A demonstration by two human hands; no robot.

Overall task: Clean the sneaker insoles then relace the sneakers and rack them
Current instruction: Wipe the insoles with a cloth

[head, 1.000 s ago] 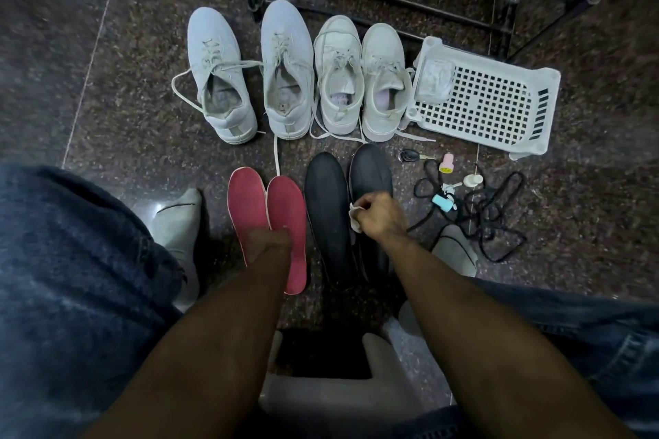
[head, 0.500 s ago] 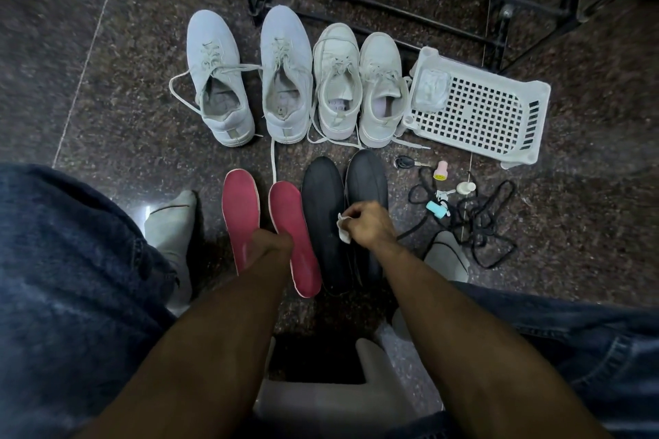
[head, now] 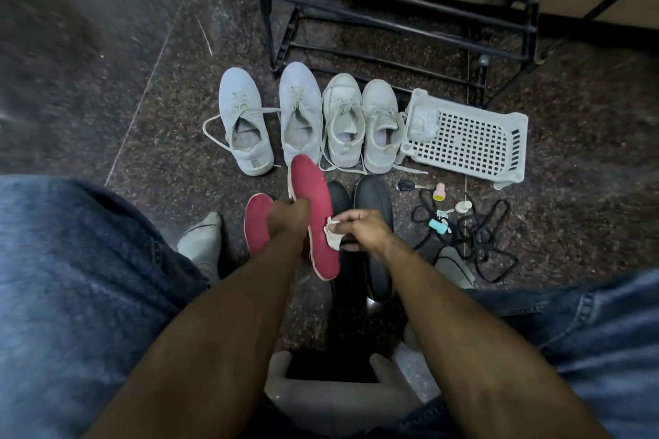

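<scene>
My left hand (head: 287, 219) grips a red insole (head: 313, 210) and holds it lifted above the floor, toe end pointing away. My right hand (head: 363, 228) pinches a small white cloth (head: 333, 233) against that insole's surface. A second red insole (head: 256, 221) lies on the floor to the left. Two black insoles (head: 372, 203) lie side by side under my right hand. Several pale sneakers stand in a row beyond: a bluish pair (head: 246, 121) with loose laces and an off-white pair (head: 360, 125). A black metal shoe rack (head: 392, 11) stands behind them.
A white perforated plastic basket (head: 470, 142) lies right of the sneakers with a folded cloth in its corner. Black laces (head: 478, 239), a key, and small pastel bottles are scattered on the floor at right. My socked feet and a grey stool edge (head: 335, 392) are below.
My left hand has lifted the right-hand red insole off the floor and raised it. My right hand moved the cloth from the black insoles onto the red one. The camera tilted up.
</scene>
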